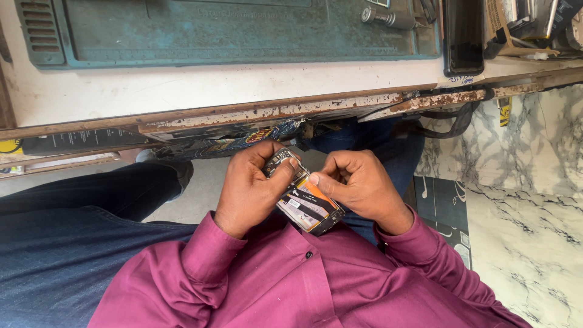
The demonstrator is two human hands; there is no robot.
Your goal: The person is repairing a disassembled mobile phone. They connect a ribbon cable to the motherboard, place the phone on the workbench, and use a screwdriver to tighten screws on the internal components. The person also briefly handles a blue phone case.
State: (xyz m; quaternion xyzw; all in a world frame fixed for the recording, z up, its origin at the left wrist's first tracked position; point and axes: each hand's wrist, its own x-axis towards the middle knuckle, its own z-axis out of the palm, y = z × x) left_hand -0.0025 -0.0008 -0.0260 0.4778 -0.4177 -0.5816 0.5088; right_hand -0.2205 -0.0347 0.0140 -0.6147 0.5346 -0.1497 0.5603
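From where I watch, my left hand (252, 188) is curled around a small opened mobile phone with its back cover off (305, 197), gripping its upper end between thumb and fingers so that the exposed circuit board shows just past the thumb. My right hand (358, 185) is closed into a loose fist beside it, its thumb tip pressed on the orange and white rectangular battery label in the middle of the phone; I cannot tell whether the tucked fingers pinch anything. The phone sits tilted between both hands, held in the air over my lap, below the rusty chipped edge of the white workbench (243, 91). On the bench lies a worn green rubber work mat (243, 30), with a dark flat phone (463, 36) just beside its right end. Magenta shirt sleeves (200, 267) cover both forearms.
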